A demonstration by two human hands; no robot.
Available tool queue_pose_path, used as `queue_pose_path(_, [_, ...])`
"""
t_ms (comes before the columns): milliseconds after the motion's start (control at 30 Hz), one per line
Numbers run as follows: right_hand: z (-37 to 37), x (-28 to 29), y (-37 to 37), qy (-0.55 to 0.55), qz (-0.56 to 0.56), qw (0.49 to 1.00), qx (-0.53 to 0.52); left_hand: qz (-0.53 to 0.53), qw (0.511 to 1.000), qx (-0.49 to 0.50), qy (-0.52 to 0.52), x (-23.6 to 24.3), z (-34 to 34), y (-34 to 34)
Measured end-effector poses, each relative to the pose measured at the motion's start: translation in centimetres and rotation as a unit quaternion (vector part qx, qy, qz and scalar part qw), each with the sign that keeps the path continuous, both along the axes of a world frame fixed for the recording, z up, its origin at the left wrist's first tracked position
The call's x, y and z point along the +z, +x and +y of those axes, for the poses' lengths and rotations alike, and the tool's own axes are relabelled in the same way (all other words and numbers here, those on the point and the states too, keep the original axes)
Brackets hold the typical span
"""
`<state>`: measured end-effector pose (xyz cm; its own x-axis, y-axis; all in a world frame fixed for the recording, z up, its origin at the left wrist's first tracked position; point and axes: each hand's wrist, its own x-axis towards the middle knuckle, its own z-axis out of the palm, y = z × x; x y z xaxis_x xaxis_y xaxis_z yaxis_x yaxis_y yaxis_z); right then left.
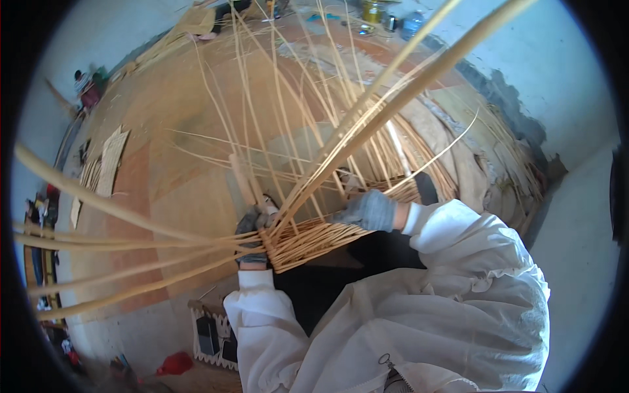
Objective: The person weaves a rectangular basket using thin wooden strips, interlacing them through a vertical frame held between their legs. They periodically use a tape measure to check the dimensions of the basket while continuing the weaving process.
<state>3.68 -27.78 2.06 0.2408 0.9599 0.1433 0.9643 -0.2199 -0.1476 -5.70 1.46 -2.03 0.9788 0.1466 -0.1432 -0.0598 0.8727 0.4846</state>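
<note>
A partly woven wicker frame [314, 245] lies across my lap, with long pale stakes [393, 108] rising from it and fanning out away from me. My left hand [250, 236], in a grey glove, is closed round the frame's left corner, where several thick rods [118, 216] stick out to the left. My right hand [373, 209], also gloved, has its fingers curled onto the top of the weave right of the corner. Parts of both hands' fingertips are hidden by the cane.
A wooden board floor [124, 164] spreads ahead. Stacked cane slats [105, 167] lie at left, cloth [458, 164] and loose canes at right. A water jug [411, 26] and cans stand by the far wall. A red bag [175, 363] sits at lower left.
</note>
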Motion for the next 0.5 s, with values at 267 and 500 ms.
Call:
queue_pose_path(267, [3.9,-1.0,5.1,0.274,0.826,0.444,-0.214,-0.016,0.999,-0.027,-0.002,-2.9,1.2,0.0])
queue_pose_path(500, [15.3,3.6,12.5,0.212,0.318,0.920,-0.085,-0.132,0.989,-0.045,-0.044,-5.9,1.3,1.8])
